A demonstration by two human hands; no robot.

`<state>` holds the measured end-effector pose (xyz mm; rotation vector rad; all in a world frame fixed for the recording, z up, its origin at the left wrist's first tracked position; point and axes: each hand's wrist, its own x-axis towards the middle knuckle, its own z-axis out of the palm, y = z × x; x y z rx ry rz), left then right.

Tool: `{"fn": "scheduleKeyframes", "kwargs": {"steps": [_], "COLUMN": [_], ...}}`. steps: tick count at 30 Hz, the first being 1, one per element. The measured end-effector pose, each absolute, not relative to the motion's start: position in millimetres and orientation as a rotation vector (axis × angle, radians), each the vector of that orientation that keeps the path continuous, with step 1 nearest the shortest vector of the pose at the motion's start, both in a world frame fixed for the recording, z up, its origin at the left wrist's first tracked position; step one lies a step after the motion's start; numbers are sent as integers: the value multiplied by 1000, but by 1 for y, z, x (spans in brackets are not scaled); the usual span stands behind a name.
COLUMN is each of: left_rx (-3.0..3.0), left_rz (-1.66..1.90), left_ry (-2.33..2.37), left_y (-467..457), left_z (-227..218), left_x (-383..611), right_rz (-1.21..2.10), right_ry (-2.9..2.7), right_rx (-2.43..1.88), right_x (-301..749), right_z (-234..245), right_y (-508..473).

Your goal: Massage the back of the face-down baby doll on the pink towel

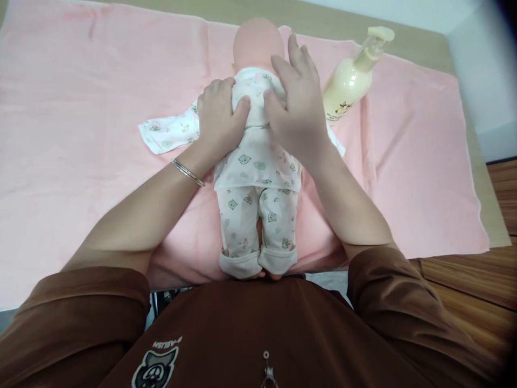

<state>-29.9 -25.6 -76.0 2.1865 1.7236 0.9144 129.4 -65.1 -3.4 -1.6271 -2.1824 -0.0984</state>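
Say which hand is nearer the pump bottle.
Right. The right hand is beside the pump bottle, at one shoulder of the doll; the left hand is farther off, at the opposite shoulder.

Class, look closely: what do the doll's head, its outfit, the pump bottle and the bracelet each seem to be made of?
Doll's head: probably vinyl or another plastic, smooth with soft, even shading.
Outfit: matte fabric, perhaps cotton, shown by its creases and soft folds.
Pump bottle: likely glossy plastic, given its bright highlights.
Bracelet: seemingly polished metal, silvery and shiny.
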Motion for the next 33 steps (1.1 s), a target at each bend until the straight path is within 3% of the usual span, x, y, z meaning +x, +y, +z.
{"fn": "scheduleKeyframes", "kwargs": {"steps": [5, 14, 19, 25, 33], "left_rx": [2154, 2153, 2103, 2178, 2108], "left_rz": [880, 984, 1017, 1067, 1022], "left_ry": [1705, 1717, 1749, 1758, 1802], "left_y": [-27, -26, -24, -26, -24], "left_z": [-72, -78, -80, -81, -81], "left_x": [-30, -28, -27, -26, -25], "right_rz": [81, -104, 240, -39, 158], "right_ry": [-2197, -2033, -2228, -2107, -2250], "right_rx": [-1725, -1537, -1665, -1560, -1753], "right_x": [115, 123, 116, 121, 119], "right_z": [-25, -19, -29, -20, -29], "right_y": [-62, -63, -61, -67, -60]}}
